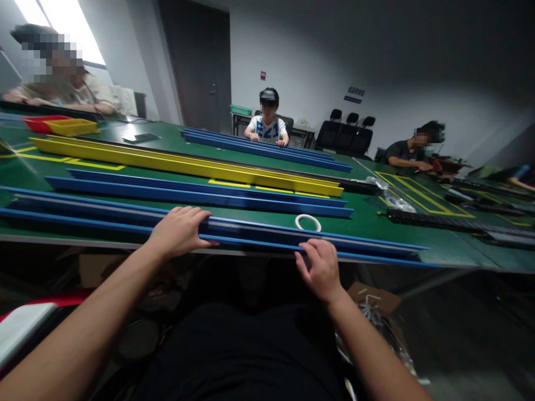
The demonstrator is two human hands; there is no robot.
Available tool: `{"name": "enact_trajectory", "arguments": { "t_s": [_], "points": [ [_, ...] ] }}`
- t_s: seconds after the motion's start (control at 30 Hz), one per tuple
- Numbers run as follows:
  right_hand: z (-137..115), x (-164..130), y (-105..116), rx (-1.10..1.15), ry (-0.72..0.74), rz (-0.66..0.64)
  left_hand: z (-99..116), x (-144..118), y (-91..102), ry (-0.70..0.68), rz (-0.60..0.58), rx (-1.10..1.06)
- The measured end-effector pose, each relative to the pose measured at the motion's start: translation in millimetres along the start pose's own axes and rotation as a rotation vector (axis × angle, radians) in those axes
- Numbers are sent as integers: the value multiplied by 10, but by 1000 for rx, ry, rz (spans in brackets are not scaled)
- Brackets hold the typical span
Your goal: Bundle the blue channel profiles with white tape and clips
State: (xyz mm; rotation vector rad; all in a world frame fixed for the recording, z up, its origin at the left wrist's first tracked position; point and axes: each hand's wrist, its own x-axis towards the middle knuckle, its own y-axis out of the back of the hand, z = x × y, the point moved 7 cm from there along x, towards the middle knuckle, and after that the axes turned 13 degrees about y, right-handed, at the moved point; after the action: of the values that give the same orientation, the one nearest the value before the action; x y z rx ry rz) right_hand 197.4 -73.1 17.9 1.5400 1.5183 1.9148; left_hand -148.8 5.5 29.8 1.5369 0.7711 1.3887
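Both hands on the nearest blue channel (259, 236) at the near table edge (104, 240). Left hand (179, 231) lies palm-down over its top, fingers curled over the rail, gripping it. Right hand (321, 268) pinches the channel's near lip, fingers closed on it. White tape ring (308, 222) sits just beyond the right hand. More blue channels (200, 192) and a yellow channel (188, 165) lie farther out, well beyond both grips. Three other people sit across the tables.
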Motion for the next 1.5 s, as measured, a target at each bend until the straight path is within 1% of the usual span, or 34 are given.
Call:
{"name": "enact_trajectory", "arguments": {
  "t_s": [0.07,0.1,0.17,0.2,0.27,0.3,0.37,0.43,0.53,0.63,0.7,0.87,1.03,1.2,1.27,1.33,1.4,1.47,1.5],
  "points": [
    [-176,-169,-195,229,-29,-55,-2,-8,-4,-3,6,-14],
    [-235,-241,-305,373,-87,-62,-5,-12,-6,-3,9,-18],
    [-261,-355,-530,685,-320,-2,-8,-22,-10,-3,15,-17],
    [-268,-397,-671,858,-460,7,-9,-29,-12,-3,19,-16],
    [-338,-428,-943,1194,-703,-43,-11,-46,-11,-3,27,-18],
    [-382,-416,-1033,1330,-800,-65,-12,-56,-7,-3,32,-22],
    [-470,-334,-1106,1538,-902,-90,-10,-77,7,-2,45,-29],
    [-526,-221,-1074,1656,-917,-74,0,-100,28,-8,58,-31],
    [-571,-112,-991,1736,-935,-60,20,-132,55,-22,68,-27],
    [-588,-90,-958,1778,-986,-72,24,-166,68,-22,77,-22],
    [-543,-99,-952,1734,-1010,-23,19,-191,72,-17,92,-22],
    [-399,-151,-964,1497,-1033,145,24,-249,59,-7,120,-46],
    [-354,-184,-996,1491,-1072,234,57,-303,42,8,145,-70],
    [-264,-230,-983,1431,-1066,238,101,-354,58,17,184,-69],
    [-259,-234,-938,1440,-1046,301,119,-360,92,12,201,-81],
    [-304,-202,-860,1497,-1004,422,136,-357,148,14,231,-100],
    [-407,-133,-772,1576,-946,536,167,-350,215,18,275,-116],
    [-555,-32,-709,1661,-892,585,235,-356,290,-4,341,-130],
    [-639,26,-696,1719,-870,586,283,-367,326,-27,377,-137]
  ]
}}
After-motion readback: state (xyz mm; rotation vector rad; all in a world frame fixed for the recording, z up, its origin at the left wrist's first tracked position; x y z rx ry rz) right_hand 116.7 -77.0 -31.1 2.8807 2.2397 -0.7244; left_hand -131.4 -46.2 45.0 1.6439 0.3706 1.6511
